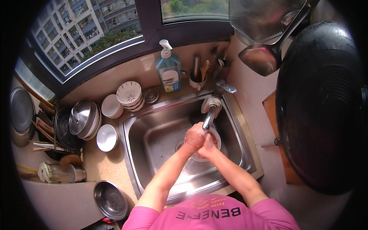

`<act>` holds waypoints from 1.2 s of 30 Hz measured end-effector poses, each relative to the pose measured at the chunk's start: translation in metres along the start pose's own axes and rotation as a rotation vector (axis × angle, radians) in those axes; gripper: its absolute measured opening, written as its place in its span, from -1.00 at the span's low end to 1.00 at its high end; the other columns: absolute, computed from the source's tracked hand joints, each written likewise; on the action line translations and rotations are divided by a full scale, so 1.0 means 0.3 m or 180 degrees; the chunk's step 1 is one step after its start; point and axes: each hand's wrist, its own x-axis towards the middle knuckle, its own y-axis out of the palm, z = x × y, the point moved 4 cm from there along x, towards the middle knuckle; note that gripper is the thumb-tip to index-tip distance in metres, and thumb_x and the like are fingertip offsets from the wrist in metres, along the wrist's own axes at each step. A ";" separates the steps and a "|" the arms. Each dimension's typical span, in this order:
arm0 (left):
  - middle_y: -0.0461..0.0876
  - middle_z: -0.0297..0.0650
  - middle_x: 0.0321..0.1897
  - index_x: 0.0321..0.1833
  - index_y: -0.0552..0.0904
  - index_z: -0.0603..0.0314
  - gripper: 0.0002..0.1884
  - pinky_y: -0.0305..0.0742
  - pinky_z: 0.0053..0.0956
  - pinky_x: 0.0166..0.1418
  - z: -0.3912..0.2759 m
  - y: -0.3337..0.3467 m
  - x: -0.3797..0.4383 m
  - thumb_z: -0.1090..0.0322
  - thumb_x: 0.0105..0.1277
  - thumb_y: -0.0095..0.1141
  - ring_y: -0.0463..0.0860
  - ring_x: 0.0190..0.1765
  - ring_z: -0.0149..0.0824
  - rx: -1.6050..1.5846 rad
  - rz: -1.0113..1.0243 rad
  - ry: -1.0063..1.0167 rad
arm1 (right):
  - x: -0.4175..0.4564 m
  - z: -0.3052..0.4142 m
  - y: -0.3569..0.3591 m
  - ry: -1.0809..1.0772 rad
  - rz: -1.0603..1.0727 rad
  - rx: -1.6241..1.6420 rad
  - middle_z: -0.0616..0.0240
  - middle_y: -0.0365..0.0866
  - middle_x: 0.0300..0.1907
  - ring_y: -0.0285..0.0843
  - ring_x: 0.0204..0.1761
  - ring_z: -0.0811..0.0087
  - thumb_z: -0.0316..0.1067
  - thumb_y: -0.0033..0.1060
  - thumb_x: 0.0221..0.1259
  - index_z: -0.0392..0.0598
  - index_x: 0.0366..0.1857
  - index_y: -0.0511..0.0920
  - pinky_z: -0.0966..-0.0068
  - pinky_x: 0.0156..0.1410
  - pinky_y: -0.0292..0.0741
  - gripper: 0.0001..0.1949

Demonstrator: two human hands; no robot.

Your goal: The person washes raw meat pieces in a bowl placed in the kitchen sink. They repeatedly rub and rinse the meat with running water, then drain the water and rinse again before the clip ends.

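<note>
Both hands are pressed together under the spout of the chrome faucet (210,118), inside the stainless steel sink (161,138). My left hand (196,136) lies over the top and wraps against the other. My right hand (208,146) is partly covered by it, its fingers mostly hidden. Both look wet. Beneath them sits a pale, round bowl (219,138), seen only around its rim. Something reddish shows at its edge, too hidden to name. Whether anything is held between the palms is not visible.
Behind the sink stand a soap pump bottle (170,74) and a utensil mug (197,84). Leftward are stacked patterned bowls (130,95), a white bowl (107,138), lidded dishes (83,118) and a metal basin (110,199). A black wok (319,109) and metal turner (260,59) hang right.
</note>
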 end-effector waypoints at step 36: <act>0.61 -0.18 -0.17 -0.03 0.53 0.14 -0.63 0.53 -0.31 -0.04 -0.008 0.142 -0.245 0.01 0.40 -0.14 0.61 -0.14 -0.23 -0.5249 0.0163 -0.4922 | -0.025 0.134 0.000 -0.1736 -0.0978 -0.5922 -0.02 0.60 -0.35 0.55 -0.18 -0.05 -0.12 -0.12 0.25 -0.12 -0.34 0.59 0.17 -0.10 0.47 -0.69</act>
